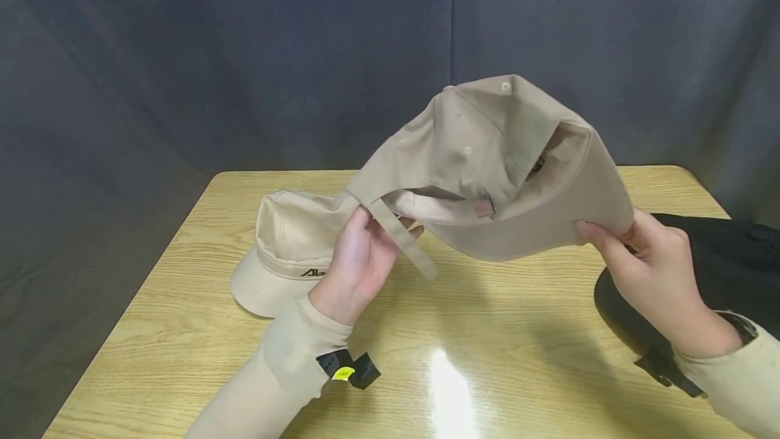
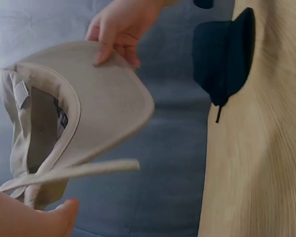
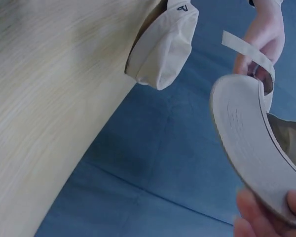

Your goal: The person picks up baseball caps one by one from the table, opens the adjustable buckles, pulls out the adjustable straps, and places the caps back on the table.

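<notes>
A beige baseball cap (image 1: 469,148) is held up above the table, tilted so its underside and inner band show. My right hand (image 1: 658,276) pinches the edge of its brim (image 2: 108,103) between thumb and fingers. At the back of the cap, my left hand (image 1: 359,256) grips the base of the closure strap (image 1: 405,242), whose loose end hangs down past the palm. A second beige cap (image 1: 295,229) with dark lettering on its front sits on the table behind the left hand, partly covered by that hand and the raised cap.
To the right, a black hat (image 1: 731,256) lies on the wooden table (image 1: 170,303), partly hidden by the right hand and sleeve. Dark cloth (image 1: 305,53) hangs behind the table. A small black device with a yellow label (image 1: 343,372) is strapped on the left wrist.
</notes>
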The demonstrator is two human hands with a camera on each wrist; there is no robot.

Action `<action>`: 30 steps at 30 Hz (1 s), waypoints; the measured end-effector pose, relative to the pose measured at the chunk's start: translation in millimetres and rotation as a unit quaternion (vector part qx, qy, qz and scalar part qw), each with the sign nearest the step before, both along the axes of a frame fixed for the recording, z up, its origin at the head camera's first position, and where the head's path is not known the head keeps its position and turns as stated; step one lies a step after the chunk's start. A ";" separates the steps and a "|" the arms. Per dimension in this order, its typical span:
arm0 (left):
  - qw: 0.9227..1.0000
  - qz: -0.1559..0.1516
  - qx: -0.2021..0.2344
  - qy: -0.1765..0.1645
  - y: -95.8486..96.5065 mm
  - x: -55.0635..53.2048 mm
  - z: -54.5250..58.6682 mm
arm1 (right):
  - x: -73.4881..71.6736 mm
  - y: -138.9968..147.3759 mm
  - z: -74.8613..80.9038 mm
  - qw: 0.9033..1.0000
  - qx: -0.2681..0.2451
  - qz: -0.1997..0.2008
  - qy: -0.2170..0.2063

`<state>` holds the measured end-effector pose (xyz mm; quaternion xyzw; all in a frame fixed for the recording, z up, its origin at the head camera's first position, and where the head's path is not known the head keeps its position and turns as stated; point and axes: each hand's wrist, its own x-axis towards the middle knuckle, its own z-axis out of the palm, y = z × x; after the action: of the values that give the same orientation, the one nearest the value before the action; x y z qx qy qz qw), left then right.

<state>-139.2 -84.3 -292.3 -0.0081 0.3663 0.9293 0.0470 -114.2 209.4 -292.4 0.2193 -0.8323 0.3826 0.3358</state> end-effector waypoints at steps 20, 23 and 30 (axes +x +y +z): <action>0.994 -0.035 -0.099 0.002 -23.0 11.0 -15.4 | 10.9 21.5 12.5 0.994 0.000 -0.075 0.083; 0.994 -0.037 -0.104 0.001 -24.0 12.0 -17.6 | 12.0 24.0 12.5 0.992 0.007 -0.084 0.094; 0.992 -0.034 -0.120 -0.002 -25.4 13.0 -22.2 | 14.5 33.2 16.2 0.991 0.033 -0.072 0.109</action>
<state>-126.2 -109.7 -314.5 -0.0027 0.4747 0.8767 0.0780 -99.7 242.6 -276.2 0.2101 -0.8166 0.3033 0.4438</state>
